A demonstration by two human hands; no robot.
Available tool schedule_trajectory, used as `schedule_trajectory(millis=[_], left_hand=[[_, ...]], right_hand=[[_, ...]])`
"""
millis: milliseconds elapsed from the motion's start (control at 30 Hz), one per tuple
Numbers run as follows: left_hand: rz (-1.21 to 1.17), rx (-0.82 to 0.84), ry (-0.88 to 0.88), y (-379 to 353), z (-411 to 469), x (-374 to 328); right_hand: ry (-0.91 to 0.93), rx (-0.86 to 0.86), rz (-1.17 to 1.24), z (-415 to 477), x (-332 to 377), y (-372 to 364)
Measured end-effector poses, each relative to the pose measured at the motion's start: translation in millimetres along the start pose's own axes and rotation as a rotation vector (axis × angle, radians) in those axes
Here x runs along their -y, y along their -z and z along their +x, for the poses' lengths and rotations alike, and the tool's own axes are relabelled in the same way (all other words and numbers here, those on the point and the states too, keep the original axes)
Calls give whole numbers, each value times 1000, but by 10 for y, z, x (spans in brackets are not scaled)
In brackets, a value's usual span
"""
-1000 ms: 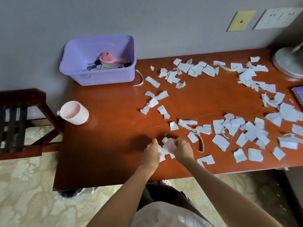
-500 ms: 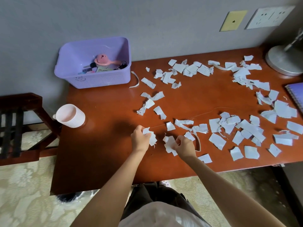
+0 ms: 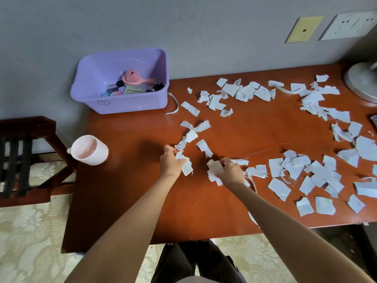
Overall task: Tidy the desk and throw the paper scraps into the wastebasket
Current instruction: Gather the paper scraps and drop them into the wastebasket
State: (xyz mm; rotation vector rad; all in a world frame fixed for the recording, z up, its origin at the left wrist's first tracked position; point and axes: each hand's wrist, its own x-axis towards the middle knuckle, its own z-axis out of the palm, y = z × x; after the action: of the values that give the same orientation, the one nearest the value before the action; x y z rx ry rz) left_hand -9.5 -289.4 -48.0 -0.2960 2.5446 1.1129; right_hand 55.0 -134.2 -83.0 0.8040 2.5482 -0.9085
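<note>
Many torn white paper scraps (image 3: 318, 174) lie scattered over the brown wooden desk (image 3: 126, 201), mostly across its middle and right. My left hand (image 3: 170, 162) is closed on a few scraps near the desk's centre, its fingertips touching a short trail of scraps (image 3: 190, 136). My right hand (image 3: 229, 170) grips a small crumpled bunch of scraps (image 3: 213, 169) just to the right of it. No wastebasket can be clearly made out.
A purple plastic bin (image 3: 122, 103) with a pink hairbrush and small items stands at the desk's back left. A pink ribbed cup (image 3: 89, 150) sits at the left edge. A metal lamp base (image 3: 363, 82) is at the back right. A dark wooden chair (image 3: 26, 158) stands left of the desk.
Both hands have moved away from the desk's front edge toward its centre and apart. Each now holds its own share of scraps, and the left hand has reached the trail of scraps.
</note>
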Motion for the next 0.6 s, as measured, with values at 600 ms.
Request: schedule_trajectory(millis=[600], left_hand=[[-6, 95, 221, -150, 766, -66]], right_hand=[[70, -29, 61, 507, 446, -24]])
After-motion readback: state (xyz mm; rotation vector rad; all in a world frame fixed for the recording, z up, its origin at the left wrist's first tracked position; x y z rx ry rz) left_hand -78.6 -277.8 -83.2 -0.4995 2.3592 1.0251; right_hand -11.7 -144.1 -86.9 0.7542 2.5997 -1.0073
